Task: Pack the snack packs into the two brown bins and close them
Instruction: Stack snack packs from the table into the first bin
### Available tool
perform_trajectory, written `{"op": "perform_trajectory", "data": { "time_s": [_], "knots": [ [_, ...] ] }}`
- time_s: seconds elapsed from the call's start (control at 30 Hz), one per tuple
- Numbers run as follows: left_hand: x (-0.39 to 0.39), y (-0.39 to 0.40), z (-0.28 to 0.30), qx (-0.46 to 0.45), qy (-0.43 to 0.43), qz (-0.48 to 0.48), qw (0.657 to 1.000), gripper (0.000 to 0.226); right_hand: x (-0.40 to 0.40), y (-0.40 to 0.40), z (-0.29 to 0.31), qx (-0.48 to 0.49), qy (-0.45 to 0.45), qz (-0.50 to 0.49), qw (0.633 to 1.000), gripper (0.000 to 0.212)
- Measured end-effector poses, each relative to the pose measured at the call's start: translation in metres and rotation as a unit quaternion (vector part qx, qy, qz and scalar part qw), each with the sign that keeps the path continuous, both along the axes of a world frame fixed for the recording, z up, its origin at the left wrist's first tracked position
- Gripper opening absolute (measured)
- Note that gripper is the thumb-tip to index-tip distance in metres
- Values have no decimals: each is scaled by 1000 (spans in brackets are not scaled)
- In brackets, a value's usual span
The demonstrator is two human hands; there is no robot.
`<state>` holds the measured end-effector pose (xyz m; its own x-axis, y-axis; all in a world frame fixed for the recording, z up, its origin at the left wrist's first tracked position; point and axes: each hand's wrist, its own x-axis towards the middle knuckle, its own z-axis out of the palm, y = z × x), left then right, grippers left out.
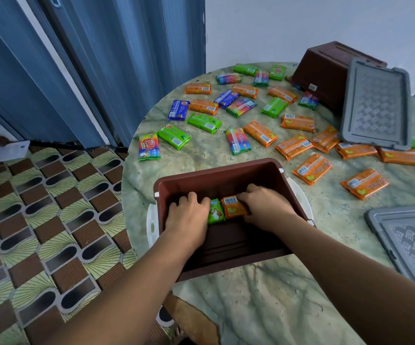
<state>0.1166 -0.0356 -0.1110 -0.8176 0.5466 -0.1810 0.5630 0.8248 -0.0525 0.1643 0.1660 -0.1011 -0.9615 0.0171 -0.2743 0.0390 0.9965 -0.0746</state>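
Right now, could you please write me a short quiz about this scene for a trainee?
1. True or false: both hands are inside the near bin.
2. The far bin is: A) upright, B) tipped over, C) closed.
3. Which two pack colours show between the hands?

Key: 1. True: left hand, right hand. 2. B. 3. Green pack, orange pack.
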Motion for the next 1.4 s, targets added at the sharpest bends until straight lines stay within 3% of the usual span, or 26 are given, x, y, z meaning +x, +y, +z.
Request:
{"op": "perform_trajectory", "data": {
  "time_s": [0.23, 0.43, 0.77, 0.93, 1.03, 1.13, 1.27, 1.3, 1.4],
  "knots": [
    [1, -1, 6, 4, 9, -25, 1000, 41, 2, -2, 5, -117, 66, -38, 990, 25],
    [3, -1, 11, 9, 5, -25, 1000, 40, 3, -1, 5, -122, 34, -62, 990, 16],
    [4, -1, 11, 1, 3, -21, 1000, 43, 1, 2, 1, -127, 25, -62, 990, 36],
    [4, 0, 11, -4, 8, -28, 1000, 42, 5, -1, 4, -145, 60, -43, 987, 21],
    [4, 0, 11, -11, 16, -37, 999, 44, 7, -1, 15, -223, 110, -91, 964, 17],
    [4, 0, 11, -15, 23, -43, 999, 45, 4, -2, 24, -305, 58, -205, 928, 26],
    [3, 0, 11, -15, 22, -46, 999, 45, 6, -5, 14, -419, 14, -357, 835, 39],
    [3, 0, 11, -14, 20, -46, 999, 45, 8, -4, 10, -403, 14, -356, 843, 42],
    [3, 0, 10, -10, 19, -47, 999, 44, 12, -2, 0, -271, 6, -274, 923, 59]
  ]
}}
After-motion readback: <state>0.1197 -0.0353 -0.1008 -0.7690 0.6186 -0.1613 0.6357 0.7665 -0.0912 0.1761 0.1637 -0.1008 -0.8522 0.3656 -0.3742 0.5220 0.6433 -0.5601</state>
